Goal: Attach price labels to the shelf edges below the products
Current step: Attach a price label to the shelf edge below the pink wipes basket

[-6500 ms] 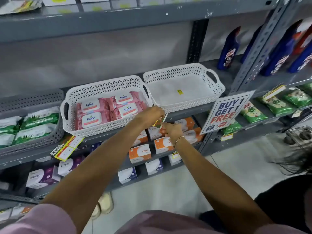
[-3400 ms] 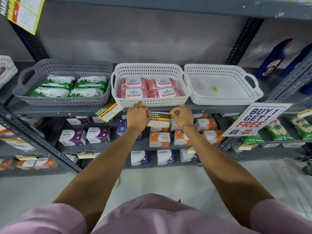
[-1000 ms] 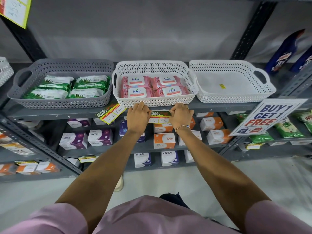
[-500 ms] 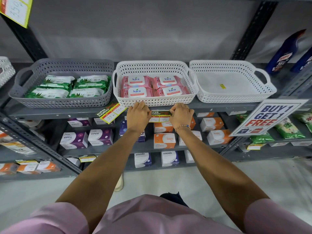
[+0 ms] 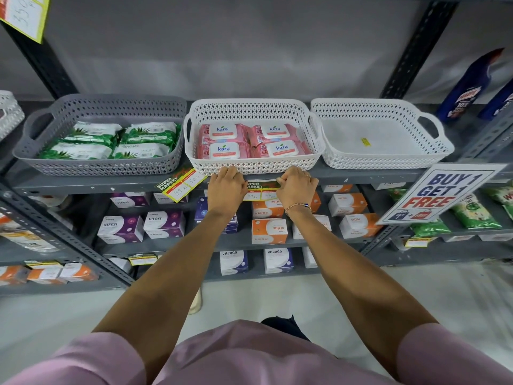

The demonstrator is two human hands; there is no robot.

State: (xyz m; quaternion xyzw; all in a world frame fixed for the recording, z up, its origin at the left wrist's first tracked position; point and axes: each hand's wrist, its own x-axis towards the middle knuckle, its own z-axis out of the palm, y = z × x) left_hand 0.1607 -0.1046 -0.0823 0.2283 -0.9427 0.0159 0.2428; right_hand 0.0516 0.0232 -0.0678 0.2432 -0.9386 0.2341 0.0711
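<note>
On the grey metal shelving (image 5: 83,187) in front of the person, three perforated baskets stand in one row on the same shelf. The grey basket (image 5: 105,165) on the left holds green wipe packs (image 5: 111,143). The white basket (image 5: 255,165) in the middle holds four pink packs (image 5: 249,140) with the word "kara" on their lids. The white basket on the right (image 5: 383,159) has only a small yellow sticker (image 5: 364,141) on its floor. Lower shelves carry purple-and-white boxes (image 5: 144,226) and orange-and-white boxes (image 5: 269,229), and at the far right dark blue bottles (image 5: 469,84) stand upright.

A white "BUY 1 GET 1 FREE" sign (image 5: 435,193) hangs tilted at the right side of the shelf edge. Another price label (image 5: 180,184) — yellow and red, with handwritten numbers — is fixed crooked on the edge between the grey basket and the middle one.

The price label (image 5: 261,188) of the task is on the shelf edge directly below the middle white basket, level with the edge. Both hands hold it there. The left hand (image 5: 226,187) is curled, with its fingers over the top of the edge, and covers the left end of the label. The right hand (image 5: 297,187), with a thin bracelet (image 5: 298,206) on the wrist, is also curled and pinches the right end of the label against the edge. Only the middle part of the label shows between the two hands — the words "SUPER MARKET" and two white price fields below.
</note>
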